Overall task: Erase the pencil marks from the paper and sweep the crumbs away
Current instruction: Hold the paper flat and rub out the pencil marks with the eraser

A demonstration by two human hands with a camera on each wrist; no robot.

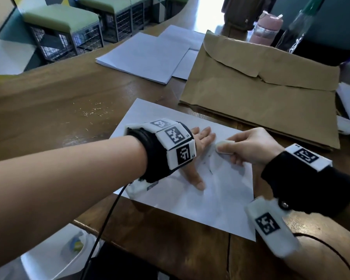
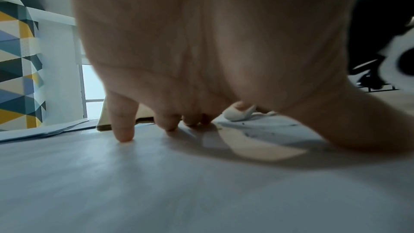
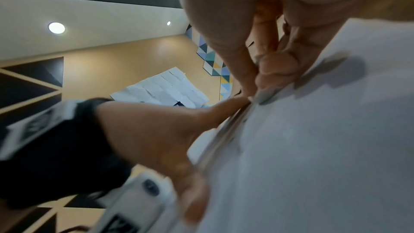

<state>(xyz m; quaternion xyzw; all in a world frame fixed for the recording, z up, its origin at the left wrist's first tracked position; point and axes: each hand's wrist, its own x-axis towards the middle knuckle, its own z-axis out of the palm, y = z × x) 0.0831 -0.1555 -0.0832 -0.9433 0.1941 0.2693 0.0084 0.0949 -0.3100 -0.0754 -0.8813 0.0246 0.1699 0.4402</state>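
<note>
A white sheet of paper [image 1: 220, 199] lies on the wooden table [image 1: 49, 110] in front of me. Dark pencil marks [image 1: 210, 169] and small crumbs [image 2: 253, 135] show near its middle. My left hand [image 1: 198, 158] presses flat on the sheet with spread straight fingers [image 2: 122, 127], thumb toward me. My right hand [image 1: 249, 147] pinches a white eraser [image 1: 224, 147] and holds it down on the paper just right of the left fingertips. In the left wrist view the eraser [image 2: 237, 113] sits beyond the left fingers. The right wrist view shows the eraser [image 3: 266, 94] against the sheet [image 3: 325, 148].
A brown paper envelope [image 1: 261, 93] lies just beyond the sheet. A stack of white papers [image 1: 146, 57] sits farther back. Old crumbs [image 1: 95, 112] are scattered on the table to the left. A pink bottle [image 1: 266, 29] and a clear bottle [image 1: 299, 25] stand at the back right.
</note>
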